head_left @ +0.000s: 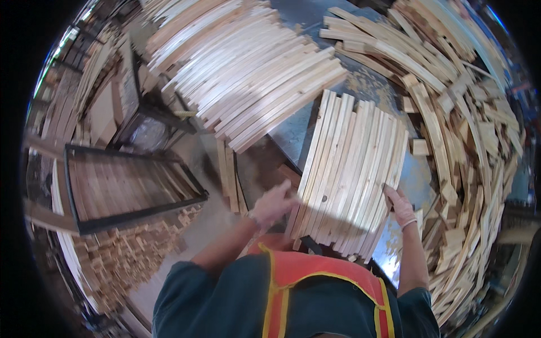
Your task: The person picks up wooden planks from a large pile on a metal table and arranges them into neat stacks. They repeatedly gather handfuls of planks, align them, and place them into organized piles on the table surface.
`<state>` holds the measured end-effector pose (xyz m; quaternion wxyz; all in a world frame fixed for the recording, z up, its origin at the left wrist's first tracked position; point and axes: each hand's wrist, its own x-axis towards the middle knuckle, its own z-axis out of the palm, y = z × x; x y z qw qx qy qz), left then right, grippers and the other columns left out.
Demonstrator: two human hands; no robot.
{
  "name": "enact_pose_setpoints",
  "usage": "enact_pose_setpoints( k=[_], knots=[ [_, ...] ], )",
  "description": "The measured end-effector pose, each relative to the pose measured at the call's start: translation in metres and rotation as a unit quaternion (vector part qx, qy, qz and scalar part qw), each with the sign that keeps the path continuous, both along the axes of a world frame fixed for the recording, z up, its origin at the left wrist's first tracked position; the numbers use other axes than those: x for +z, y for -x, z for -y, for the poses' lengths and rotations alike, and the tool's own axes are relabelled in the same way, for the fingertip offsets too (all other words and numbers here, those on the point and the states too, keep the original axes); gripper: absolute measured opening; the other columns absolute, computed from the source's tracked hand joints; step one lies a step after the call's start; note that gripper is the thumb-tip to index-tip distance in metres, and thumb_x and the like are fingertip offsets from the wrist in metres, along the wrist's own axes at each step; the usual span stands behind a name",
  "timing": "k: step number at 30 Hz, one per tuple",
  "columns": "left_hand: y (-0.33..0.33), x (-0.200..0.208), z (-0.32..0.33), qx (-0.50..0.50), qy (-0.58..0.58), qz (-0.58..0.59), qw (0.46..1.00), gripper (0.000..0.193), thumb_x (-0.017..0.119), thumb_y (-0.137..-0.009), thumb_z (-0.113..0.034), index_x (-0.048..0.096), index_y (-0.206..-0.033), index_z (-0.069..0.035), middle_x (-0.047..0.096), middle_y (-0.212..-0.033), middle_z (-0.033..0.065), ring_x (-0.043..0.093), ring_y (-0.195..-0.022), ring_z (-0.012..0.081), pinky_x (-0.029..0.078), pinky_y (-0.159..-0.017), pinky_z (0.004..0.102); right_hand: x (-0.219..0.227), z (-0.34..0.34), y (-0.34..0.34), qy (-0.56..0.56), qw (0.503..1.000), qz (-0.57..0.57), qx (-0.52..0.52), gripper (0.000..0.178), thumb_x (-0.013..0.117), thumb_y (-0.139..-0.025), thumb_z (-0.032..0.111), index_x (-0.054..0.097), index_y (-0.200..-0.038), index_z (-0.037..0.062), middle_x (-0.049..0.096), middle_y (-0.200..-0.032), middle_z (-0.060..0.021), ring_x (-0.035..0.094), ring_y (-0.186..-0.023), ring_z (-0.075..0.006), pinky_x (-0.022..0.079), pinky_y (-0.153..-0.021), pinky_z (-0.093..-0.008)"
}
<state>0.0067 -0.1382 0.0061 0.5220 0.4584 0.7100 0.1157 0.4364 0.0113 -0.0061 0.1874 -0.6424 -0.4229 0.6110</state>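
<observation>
No packages, labels, signs or screens show in this view.
</observation>
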Motion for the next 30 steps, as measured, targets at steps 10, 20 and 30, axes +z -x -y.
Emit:
enact_pose_setpoints(
  k=[10,20,30],
  knots=[
    [-0.075,-0.009,-0.042,0.199,-0.052,0.095,0.974,0.119,0.078,-0.078,-0.050,0.017,-0.170,-0.004,0.062,-0.143,0.0307,0.063,-0.130,0.0378,0.048,-0.111,0.0414,-0.045,-0.029,-0.021,-0.044,0.986,-0.143,0.075,0.053,0.061,-0.106,0.025,0.054,-0.144,-0.0113,0.062,-0.144,-0.0166,0.061,-0.128,-0.0250,0.048,-0.109,-0.0377],
    [-0.058,0.095,0.072,0.162,-0.099,0.015,0.982,0.120,0.078,-0.081,-0.039,0.004,-0.172,-0.016,0.065,-0.123,0.0260,0.068,-0.112,0.0460,0.054,-0.098,0.0489,0.008,0.040,0.030,0.013,0.994,-0.075,0.082,0.055,0.070,-0.102,0.036,0.060,-0.134,-0.0083,0.064,-0.131,-0.0192,0.059,-0.119,-0.0293,0.049,-0.106,-0.0451],
    [0.055,0.223,0.413,0.248,-0.439,-0.185,0.843,0.113,0.083,-0.077,-0.033,0.020,-0.169,-0.016,0.061,-0.131,0.0264,0.064,-0.119,0.0464,0.054,-0.098,0.0520,0.142,0.245,0.276,-0.168,0.954,-0.195,0.156,0.050,0.067,-0.103,0.032,0.059,-0.137,-0.0042,0.064,-0.133,-0.0181,0.060,-0.119,-0.0323,0.049,-0.107,-0.0506]
  ],
)
